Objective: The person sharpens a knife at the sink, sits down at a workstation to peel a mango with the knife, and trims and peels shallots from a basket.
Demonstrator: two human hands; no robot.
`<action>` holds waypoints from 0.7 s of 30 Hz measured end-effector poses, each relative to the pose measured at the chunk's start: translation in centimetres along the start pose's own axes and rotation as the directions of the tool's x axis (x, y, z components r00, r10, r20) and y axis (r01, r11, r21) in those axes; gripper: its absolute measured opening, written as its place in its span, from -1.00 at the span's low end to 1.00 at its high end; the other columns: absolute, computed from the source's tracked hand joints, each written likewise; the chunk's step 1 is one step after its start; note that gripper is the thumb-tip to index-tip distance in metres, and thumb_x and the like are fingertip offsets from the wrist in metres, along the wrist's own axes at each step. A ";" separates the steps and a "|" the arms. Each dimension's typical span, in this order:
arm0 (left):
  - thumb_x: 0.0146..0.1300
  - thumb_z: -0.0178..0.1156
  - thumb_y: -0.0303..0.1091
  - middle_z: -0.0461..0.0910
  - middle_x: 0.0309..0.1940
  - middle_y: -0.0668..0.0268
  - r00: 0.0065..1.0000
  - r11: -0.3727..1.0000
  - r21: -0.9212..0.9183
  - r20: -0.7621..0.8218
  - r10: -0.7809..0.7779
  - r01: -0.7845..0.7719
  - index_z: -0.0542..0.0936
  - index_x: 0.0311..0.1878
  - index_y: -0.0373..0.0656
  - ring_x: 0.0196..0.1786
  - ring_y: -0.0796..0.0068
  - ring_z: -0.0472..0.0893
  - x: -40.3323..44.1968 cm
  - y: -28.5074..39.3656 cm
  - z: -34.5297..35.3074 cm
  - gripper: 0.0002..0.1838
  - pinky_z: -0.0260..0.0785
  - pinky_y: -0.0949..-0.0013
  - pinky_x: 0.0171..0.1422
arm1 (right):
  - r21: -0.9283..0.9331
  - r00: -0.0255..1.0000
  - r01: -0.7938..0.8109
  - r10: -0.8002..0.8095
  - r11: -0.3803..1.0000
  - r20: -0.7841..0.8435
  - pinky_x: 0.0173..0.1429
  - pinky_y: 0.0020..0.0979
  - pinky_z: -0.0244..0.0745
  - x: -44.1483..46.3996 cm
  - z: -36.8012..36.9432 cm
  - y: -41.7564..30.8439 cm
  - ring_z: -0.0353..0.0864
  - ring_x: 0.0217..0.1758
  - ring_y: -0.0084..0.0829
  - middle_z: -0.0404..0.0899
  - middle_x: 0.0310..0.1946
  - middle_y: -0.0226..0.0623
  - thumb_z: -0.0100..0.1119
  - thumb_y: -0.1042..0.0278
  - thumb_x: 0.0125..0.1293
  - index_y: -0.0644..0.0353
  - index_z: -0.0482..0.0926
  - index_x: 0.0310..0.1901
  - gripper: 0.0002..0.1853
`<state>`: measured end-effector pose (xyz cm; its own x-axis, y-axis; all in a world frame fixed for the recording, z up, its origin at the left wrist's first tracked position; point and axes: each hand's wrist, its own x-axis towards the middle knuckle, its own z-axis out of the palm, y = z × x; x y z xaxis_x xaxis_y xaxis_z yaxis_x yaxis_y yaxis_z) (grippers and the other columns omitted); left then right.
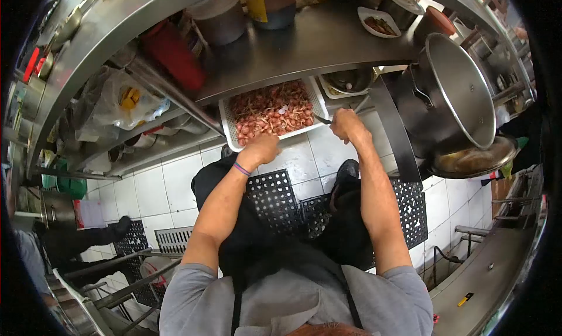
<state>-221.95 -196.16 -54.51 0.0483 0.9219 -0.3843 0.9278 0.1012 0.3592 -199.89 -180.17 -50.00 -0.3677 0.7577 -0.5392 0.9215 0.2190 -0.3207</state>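
A white perforated basket [228, 125] full of small reddish shallots [272, 110] with stringy roots sits on the low shelf in front of me. My left hand [261, 149] is at the basket's near edge, its fingers curled and facing away from the camera, so whatever they hold is hidden. To the right, my right hand [348, 127] is closed around what looks like a small knife [322, 120]; its dark, narrow end points left toward the basket's corner.
Above the basket runs a steel counter [304, 49] with tubs and a small white dish [379, 23] of food. A large steel pot [459, 90] stands at the right, above a covered pan [477, 157]. Black rubber mats [272, 195] lie on the tiled floor. Another person's leg [82, 236] shows at left.
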 end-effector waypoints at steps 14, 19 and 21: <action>0.28 0.24 -0.20 0.67 -0.13 -0.07 0.990 0.993 -0.024 0.075 0.117 -0.115 0.67 -0.13 -0.29 -0.01 -0.06 0.67 -0.7 2.1 3.5 -0.69 0.54 0.00 0.06 | -0.329 0.949 0.153 -0.231 0.932 -0.213 0.16 -0.04 0.57 4.4 2.5 -5.1 0.62 0.14 0.07 0.61 0.06 0.14 0.11 0.45 0.24 0.29 0.65 -0.02 -0.71; 0.29 0.22 -0.18 0.64 -0.10 -0.14 0.988 0.995 -0.047 0.121 0.095 -0.089 0.64 -0.07 -0.29 0.03 -0.14 0.63 -1.2 1.7 3.8 -0.66 0.50 -0.01 0.14 | -0.428 0.988 0.112 -0.148 0.897 -0.052 0.18 -0.10 0.57 5.2 3.0 -8.0 0.66 0.14 -0.07 0.65 0.04 0.01 0.14 0.38 0.25 0.19 0.67 0.03 -0.68; 0.28 0.22 -0.18 0.64 -0.11 -0.13 0.989 0.995 -0.044 0.114 0.092 -0.088 0.64 -0.07 -0.30 0.01 -0.13 0.64 -1.4 1.2 4.0 -0.65 0.50 0.00 0.13 | -0.436 0.982 0.121 -0.173 0.892 -0.081 0.14 -0.11 0.60 5.4 3.9 -8.0 0.68 0.11 -0.08 0.67 0.01 -0.03 0.15 0.39 0.24 0.19 0.68 0.01 -0.69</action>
<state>-219.39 -198.79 -56.93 0.1754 0.8786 -0.4441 0.9028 0.0364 0.4285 -209.73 -180.21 -53.38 -0.5100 0.7556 -0.4110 0.8316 0.5552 -0.0112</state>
